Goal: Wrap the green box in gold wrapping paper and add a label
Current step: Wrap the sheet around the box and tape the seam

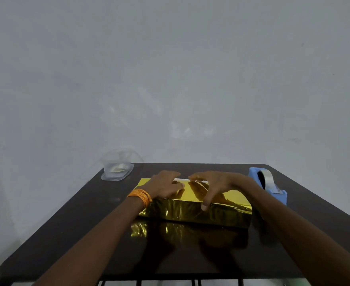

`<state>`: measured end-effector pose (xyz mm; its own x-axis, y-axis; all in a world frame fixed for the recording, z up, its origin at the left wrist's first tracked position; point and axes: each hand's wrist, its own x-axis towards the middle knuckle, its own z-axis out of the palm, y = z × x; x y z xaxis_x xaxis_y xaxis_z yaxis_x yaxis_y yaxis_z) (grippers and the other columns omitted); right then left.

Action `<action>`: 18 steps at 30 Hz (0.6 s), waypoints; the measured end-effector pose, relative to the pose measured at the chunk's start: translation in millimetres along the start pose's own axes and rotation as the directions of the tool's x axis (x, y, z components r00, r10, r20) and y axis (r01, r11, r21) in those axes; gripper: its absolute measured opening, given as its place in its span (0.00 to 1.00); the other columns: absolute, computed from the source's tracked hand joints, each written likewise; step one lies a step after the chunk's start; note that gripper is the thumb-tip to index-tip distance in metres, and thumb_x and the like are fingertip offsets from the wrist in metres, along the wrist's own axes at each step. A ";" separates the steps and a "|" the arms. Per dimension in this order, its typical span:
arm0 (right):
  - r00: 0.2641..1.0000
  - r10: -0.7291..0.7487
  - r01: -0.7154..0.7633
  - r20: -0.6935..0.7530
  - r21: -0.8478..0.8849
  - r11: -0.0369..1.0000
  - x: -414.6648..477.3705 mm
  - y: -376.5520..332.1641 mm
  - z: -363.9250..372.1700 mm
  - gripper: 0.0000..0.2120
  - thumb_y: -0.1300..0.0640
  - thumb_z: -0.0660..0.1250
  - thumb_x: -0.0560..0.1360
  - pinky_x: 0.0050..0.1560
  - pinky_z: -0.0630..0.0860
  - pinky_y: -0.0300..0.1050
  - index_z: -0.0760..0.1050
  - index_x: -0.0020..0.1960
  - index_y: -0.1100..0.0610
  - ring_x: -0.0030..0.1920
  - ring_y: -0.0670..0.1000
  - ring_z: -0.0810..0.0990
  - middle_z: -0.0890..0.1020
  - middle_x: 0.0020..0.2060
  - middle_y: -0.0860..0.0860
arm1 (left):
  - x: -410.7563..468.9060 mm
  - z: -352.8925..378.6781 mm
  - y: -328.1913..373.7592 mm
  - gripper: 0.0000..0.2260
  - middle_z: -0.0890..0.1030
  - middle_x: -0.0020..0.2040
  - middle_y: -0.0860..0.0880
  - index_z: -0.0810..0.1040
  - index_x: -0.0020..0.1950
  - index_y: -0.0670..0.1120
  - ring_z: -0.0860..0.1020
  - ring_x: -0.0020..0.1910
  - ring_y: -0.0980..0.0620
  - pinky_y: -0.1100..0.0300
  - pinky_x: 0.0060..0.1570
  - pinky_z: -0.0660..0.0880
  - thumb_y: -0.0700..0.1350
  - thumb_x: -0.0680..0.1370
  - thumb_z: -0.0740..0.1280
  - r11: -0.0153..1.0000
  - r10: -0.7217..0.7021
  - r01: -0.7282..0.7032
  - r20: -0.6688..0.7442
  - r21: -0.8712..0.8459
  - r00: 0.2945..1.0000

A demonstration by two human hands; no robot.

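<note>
Gold metallic wrapping paper (pixel 192 211) already covers the long flat box in the middle of the dark glossy table (pixel 87 234), so none of the green box shows; the near side and top are shiny foil, creased in places, and the tabletop mirrors it. A pale strip along the far top edge looks like the paper's white underside, probably the loose flap where the sheet overlaps.

Both hands rest on top of the parcel. The left hand (pixel 166 185), with a band of orange threads (pixel 141 196) at the wrist, lies flat with fingers reaching toward the far edge, apparently pinning the paper so it cannot slide. The right hand (pixel 211 185) is spread: its fingertips pinch or press at the pale edge, while the thumb hooks over the near top edge, bracing the box. Whether the fingers actually grip the flap or only press it down, I cannot tell.

A blue plastic tape dispenser (pixel 270 185) with a clear roll stands just beside the parcel's right end, within easy reach for sealing the seam. At the far left corner sits a clear plastic tub (pixel 117 167) holding something small and pale, possibly the label; it is too blurred to say.
</note>
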<state>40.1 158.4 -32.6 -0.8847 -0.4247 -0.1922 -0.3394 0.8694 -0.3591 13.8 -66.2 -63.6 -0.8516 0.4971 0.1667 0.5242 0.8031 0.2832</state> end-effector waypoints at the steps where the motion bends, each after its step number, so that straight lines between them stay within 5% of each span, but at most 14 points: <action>1: 1.000 -0.015 0.015 -0.001 0.000 1.000 -3.1 -1.9 2.1 0.48 0.51 0.81 0.67 0.68 0.67 0.48 0.56 0.79 0.50 0.76 0.54 0.61 0.63 0.77 0.49 | -1.8 4.8 -0.4 0.21 0.77 0.67 0.47 0.73 0.70 0.46 0.73 0.67 0.44 0.49 0.64 0.70 0.57 0.82 0.61 1.000 -0.013 0.013 0.018 -0.001 1.000; 3: 0.999 -0.043 0.043 0.002 0.003 0.999 -5.0 -1.3 3.6 0.48 0.52 0.81 0.67 0.69 0.67 0.48 0.58 0.78 0.50 0.75 0.53 0.62 0.64 0.76 0.48 | -0.8 10.7 -2.0 0.18 0.80 0.54 0.49 0.78 0.59 0.48 0.78 0.55 0.47 0.52 0.54 0.72 0.59 0.81 0.60 1.000 -0.012 0.013 0.016 -0.013 1.000; 8: 0.997 -0.065 0.060 0.036 0.134 0.989 -6.7 2.2 -0.9 0.45 0.49 0.78 0.70 0.72 0.65 0.50 0.58 0.79 0.49 0.75 0.50 0.63 0.65 0.76 0.47 | 1.8 3.1 -9.1 0.20 0.81 0.56 0.50 0.79 0.60 0.48 0.77 0.55 0.49 0.50 0.58 0.74 0.61 0.82 0.57 0.996 0.005 -0.001 0.043 -0.091 0.999; 11: 0.981 -0.003 0.057 -0.196 0.273 0.960 2.5 9.4 -6.8 0.31 0.46 0.71 0.77 0.69 0.68 0.48 0.65 0.76 0.52 0.71 0.52 0.70 0.71 0.72 0.51 | 8.3 -1.8 -19.7 0.18 0.81 0.55 0.48 0.79 0.57 0.45 0.78 0.55 0.48 0.54 0.56 0.72 0.56 0.84 0.57 0.980 -0.009 0.004 -0.022 -0.201 1.000; 14: 0.926 0.157 -0.105 -0.343 0.163 0.981 33.1 34.5 -9.8 0.19 0.55 0.66 0.80 0.66 0.72 0.50 0.73 0.70 0.58 0.66 0.57 0.75 0.77 0.66 0.56 | 24.6 -4.2 -35.6 0.14 0.80 0.60 0.46 0.79 0.61 0.42 0.77 0.60 0.47 0.56 0.59 0.71 0.49 0.84 0.60 0.960 -0.072 0.058 -0.042 -0.273 0.997; 18: 0.944 0.238 -0.254 -0.229 -0.044 0.966 67.4 69.2 2.0 0.21 0.62 0.66 0.79 0.62 0.72 0.45 0.70 0.72 0.60 0.67 0.57 0.73 0.74 0.69 0.57 | 51.5 6.7 -56.1 0.13 0.78 0.64 0.44 0.78 0.64 0.43 0.75 0.64 0.46 0.58 0.61 0.70 0.39 0.81 0.63 0.967 -0.148 0.147 0.008 -0.209 0.989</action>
<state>-42.4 189.5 -72.2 -0.9890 -0.1363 -0.0580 -0.1171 0.9592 -0.2574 -59.4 -83.4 -77.2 -0.9198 0.3751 0.1153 0.3805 0.7806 0.4959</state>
